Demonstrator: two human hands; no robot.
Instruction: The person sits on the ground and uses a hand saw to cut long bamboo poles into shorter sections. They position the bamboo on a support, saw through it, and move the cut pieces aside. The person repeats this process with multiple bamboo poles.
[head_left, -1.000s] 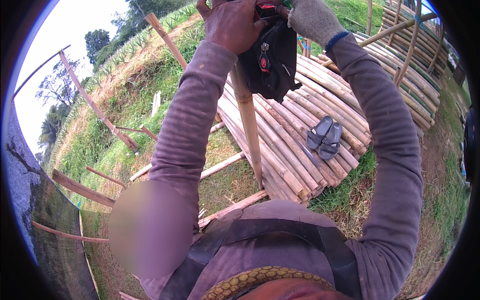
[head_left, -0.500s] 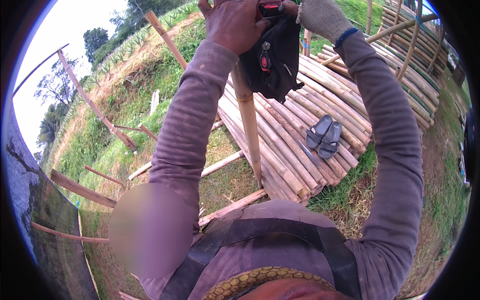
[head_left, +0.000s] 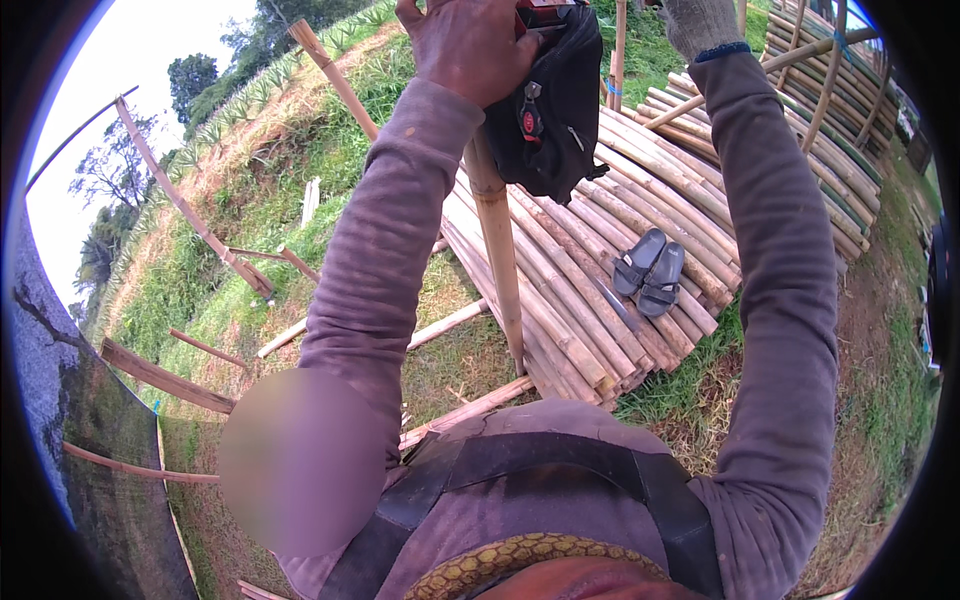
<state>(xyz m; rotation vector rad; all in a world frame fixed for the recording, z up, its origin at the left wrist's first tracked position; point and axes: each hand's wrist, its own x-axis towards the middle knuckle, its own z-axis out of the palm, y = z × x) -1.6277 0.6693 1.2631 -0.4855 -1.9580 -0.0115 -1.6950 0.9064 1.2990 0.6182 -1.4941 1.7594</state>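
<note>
A small black pouch [head_left: 560,120] with a zip and a red-and-black tag hangs at the top centre, in front of an upright bamboo post [head_left: 492,220]. My bare left hand [head_left: 468,50] grips the pouch at its upper left edge, the thumb against the cloth; the other fingers are partly cut off by the picture's top. Something red and silver [head_left: 548,14] shows at the pouch's mouth. To the right, apart from the pouch, is my right hand [head_left: 697,27] in a grey knitted glove. Its fingers look closed around a small dark thing, mostly out of view.
Under the pouch lies a platform of bamboo poles [head_left: 570,270], with dark sandals [head_left: 648,272] on it. More stacked bamboo [head_left: 830,180] stands at the right behind slanting poles. A grassy slope [head_left: 270,190] rises at the left, with bamboo stakes [head_left: 190,200] before it.
My right hand has moved right, away from the pouch's mouth. My left hand stays by the pouch, which has hardly shifted.
</note>
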